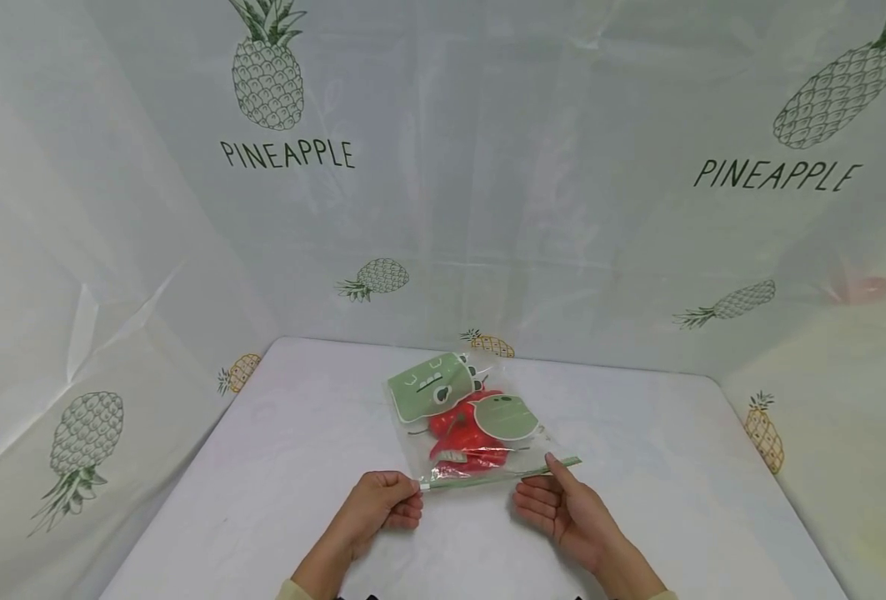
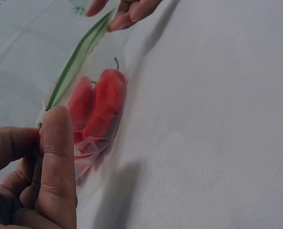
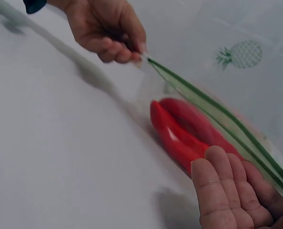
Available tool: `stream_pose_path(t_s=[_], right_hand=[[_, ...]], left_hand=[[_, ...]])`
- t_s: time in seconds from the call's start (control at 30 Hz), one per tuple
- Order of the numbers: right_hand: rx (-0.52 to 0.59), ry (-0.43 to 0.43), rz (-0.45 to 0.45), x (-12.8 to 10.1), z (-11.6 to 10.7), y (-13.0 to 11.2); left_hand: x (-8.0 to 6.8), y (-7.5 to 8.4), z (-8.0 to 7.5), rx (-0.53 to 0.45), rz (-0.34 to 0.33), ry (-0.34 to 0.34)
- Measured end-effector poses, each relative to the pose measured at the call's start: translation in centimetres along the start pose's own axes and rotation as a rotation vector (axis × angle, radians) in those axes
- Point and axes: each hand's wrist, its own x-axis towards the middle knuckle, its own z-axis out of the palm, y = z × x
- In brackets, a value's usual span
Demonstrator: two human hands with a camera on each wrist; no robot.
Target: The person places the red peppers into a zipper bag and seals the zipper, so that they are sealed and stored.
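A clear zip bag [image 1: 473,425] with green cartoon prints lies on the white table [image 1: 277,467], with red peppers [image 1: 461,429] inside. Its green zip strip [image 1: 488,477] faces me. My left hand [image 1: 411,493] pinches the strip's left end between thumb and curled fingers. My right hand [image 1: 550,477] pinches the right end, thumb on top and fingers under the bag. The left wrist view shows my left thumb [image 2: 55,157] on the strip [image 2: 77,62] beside the peppers [image 2: 103,102]. The right wrist view shows my right fingers [image 3: 227,191] under the peppers [image 3: 179,133] and the strip [image 3: 217,109].
Plastic sheeting printed with pineapples [image 1: 266,71] walls the table at the back and on both sides. The table's left edge [image 1: 180,492] and right edge [image 1: 780,492] slope toward me. Bare white surface lies to the left and right of the bag.
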Motion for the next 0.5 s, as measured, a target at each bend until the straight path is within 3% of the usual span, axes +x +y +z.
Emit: stream_pose_path(t_s=[0.23, 0.5], right_hand=[[0.028, -0.110, 0.036, 0.5, 2.0, 1.3], [0.015, -0.172, 0.074, 1.0, 4.4, 2.4]], left_hand=[[0.0, -0.2, 0.1, -0.006, 0.001, 0.001], [0.0, -0.2, 0.2, 0.004, 0.002, -0.007]])
